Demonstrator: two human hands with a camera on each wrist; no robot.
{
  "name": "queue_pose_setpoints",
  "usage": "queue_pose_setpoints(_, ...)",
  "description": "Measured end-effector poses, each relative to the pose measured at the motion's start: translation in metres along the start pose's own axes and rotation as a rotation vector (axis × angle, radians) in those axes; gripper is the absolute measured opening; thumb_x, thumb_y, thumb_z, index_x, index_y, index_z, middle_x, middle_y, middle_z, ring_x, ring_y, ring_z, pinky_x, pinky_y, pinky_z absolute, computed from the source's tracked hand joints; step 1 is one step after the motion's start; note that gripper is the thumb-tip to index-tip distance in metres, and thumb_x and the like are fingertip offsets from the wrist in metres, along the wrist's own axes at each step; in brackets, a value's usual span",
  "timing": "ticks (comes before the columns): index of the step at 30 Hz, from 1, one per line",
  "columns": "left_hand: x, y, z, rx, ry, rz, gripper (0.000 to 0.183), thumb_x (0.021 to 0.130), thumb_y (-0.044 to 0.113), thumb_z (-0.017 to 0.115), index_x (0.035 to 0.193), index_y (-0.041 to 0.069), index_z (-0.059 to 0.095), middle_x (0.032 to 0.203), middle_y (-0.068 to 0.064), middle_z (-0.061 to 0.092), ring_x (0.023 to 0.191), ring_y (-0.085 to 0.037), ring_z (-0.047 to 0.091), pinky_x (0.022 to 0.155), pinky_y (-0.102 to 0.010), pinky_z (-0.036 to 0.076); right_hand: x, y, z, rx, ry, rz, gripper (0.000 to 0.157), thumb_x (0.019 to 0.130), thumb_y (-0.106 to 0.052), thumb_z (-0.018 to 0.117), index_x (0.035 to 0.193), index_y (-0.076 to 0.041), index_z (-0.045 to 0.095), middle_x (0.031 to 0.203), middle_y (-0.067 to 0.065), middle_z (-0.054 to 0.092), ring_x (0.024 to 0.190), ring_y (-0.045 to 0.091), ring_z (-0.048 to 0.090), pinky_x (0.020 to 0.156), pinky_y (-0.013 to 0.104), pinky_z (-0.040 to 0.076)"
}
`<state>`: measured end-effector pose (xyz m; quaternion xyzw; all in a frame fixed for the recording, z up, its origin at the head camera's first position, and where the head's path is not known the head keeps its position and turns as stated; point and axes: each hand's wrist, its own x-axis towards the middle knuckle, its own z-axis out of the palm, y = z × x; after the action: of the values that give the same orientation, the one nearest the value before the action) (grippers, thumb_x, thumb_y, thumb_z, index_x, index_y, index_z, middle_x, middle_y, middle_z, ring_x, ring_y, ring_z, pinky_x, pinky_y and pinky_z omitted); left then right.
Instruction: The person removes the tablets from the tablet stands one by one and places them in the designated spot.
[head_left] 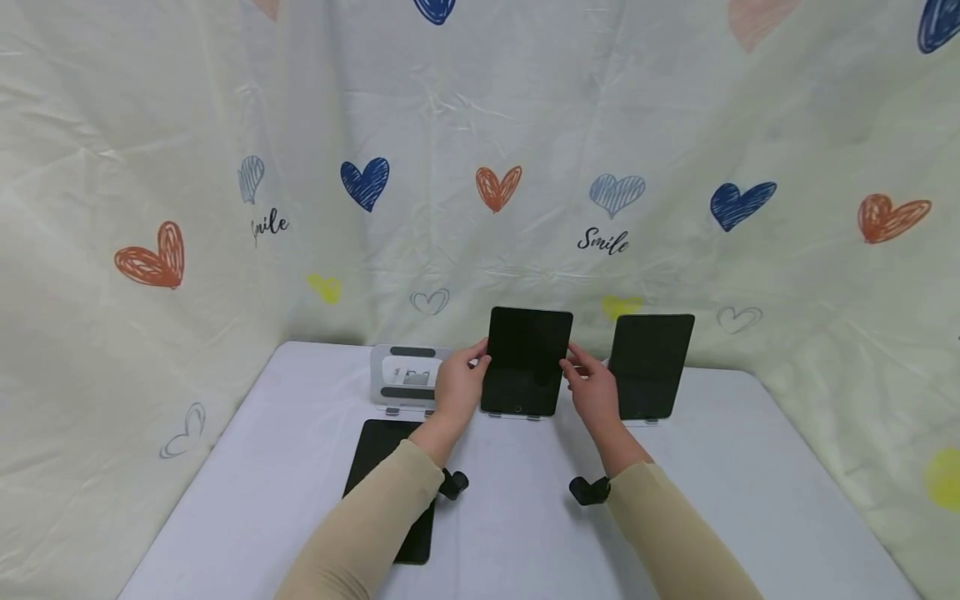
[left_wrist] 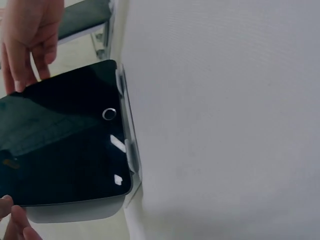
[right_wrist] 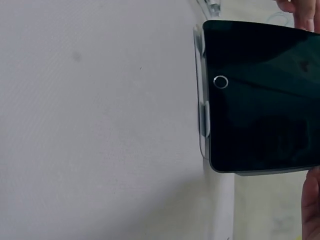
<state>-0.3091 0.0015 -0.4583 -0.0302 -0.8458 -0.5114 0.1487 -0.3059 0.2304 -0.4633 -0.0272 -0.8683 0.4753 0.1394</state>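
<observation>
Sleeves (head_left: 367, 525) nearest, left one crossing over a flat tablet (head_left: 378, 450). Left hand (head_left: 459, 383) and right hand (head_left: 596, 396) pinch opposite side edges of the held tablet (head_left: 525, 362), which is tilted back mid-way along the far edge of the table (head_left: 712, 500), bottom at the stand's (left_wrist: 75, 214) lip tabs (right_wrist: 207, 120). Can't tell if its back sits fully home. I'd level both sides, seat it square behind both tabs, then release evenly.

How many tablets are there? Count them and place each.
3: centre tablet, between left hand and right hand; right tablet, propped to its right; near tablet, lying flat, partly hidden by the left sleeve. No others show.
</observation>
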Motion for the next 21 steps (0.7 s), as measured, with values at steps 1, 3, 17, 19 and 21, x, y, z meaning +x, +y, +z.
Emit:
queue_pose_setpoints(1,0.0000,-0.0011,0.0011,-0.006,0.016,0.008,0.036,0.098,0.025,0.065,0.134,0.025,0.065,0.115,0.007,0.071,0.086,-0.013,0.060,0.066,-0.028,0.050,0.0000,0.0008,0.0002,0.007,0.002,-0.003,0.046,0.101,-0.028,0.059,0.146,-0.024,0.052,0.119,0.009,0.066,0.099,0.023,0.066,0.074,0.026,0.052)
queue_pose_setpoints(3,0.0003,-0.0037,0.0029,-0.012,0.042,0.020,0.034,0.097,0.025,0.066,0.132,0.025,0.067,0.113,0.007,0.072,0.085,-0.012,0.061,0.065,-0.027,0.050,-0.0003,0.0018,0.0002,0.015,0.007,-0.010,0.045,0.101,-0.028,0.059,0.146,-0.023,0.053,0.119,0.009,0.066,0.098,0.023,0.066,0.073,0.024,0.053)
queue_pose_setpoints(17,0.0014,-0.0063,0.0029,-0.080,0.063,0.030,0.030,0.096,0.024,0.067,0.126,0.023,0.070,0.111,0.005,0.072,0.090,-0.012,0.063,0.071,-0.028,0.054,-0.0028,0.0041,-0.0002,0.121,0.043,-0.025,0.042,0.099,-0.027,0.062,0.140,-0.023,0.059,0.114,0.009,0.068,0.095,0.026,0.065,0.070,0.018,0.051)
queue_pose_setpoints(19,0.0002,-0.0048,0.0019,-0.085,0.065,0.032,0.030,0.096,0.023,0.068,0.126,0.023,0.071,0.109,0.005,0.072,0.089,-0.012,0.063,0.070,-0.028,0.054,-0.0037,0.0031,-0.0015,0.140,0.044,-0.029,0.042,0.098,-0.027,0.063,0.140,-0.023,0.059,0.113,0.010,0.068,0.095,0.027,0.064,0.069,0.018,0.051)
queue_pose_setpoints(21,-0.0011,-0.0029,0.0009,-0.098,0.065,0.034,0.030,0.096,0.023,0.068,0.126,0.023,0.071,0.109,0.005,0.072,0.088,-0.012,0.062,0.069,-0.028,0.054,-0.0047,0.0008,-0.0035,0.151,0.045,-0.035,0.041,0.098,-0.027,0.064,0.139,-0.022,0.060,0.113,0.010,0.068,0.093,0.026,0.064,0.069,0.018,0.051)
